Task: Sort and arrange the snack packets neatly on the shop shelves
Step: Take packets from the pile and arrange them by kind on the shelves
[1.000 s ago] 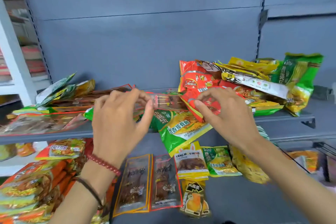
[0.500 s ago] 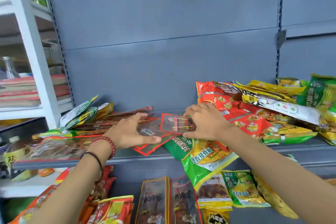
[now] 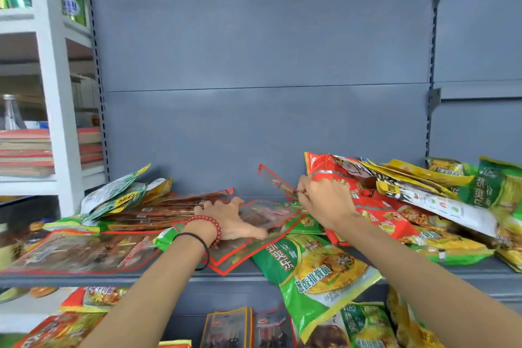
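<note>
On the grey metal shelf, head view: snack packets lie in mixed heaps.
Step in hand: gathering the see-through ones together, I'd judge.
Right hand: fingers pinched on a clear red-edged skewer packet, held tilted above the shelf.
Left hand: fingers spread flat, pressing loose clear packets beside the stack of brown clear packets.
Next move: probably laying the lifted one squarely on that stack.
Shelf also holds: a large green noodle packet overhanging the front edge; red foil packets heaped at right.
</note>
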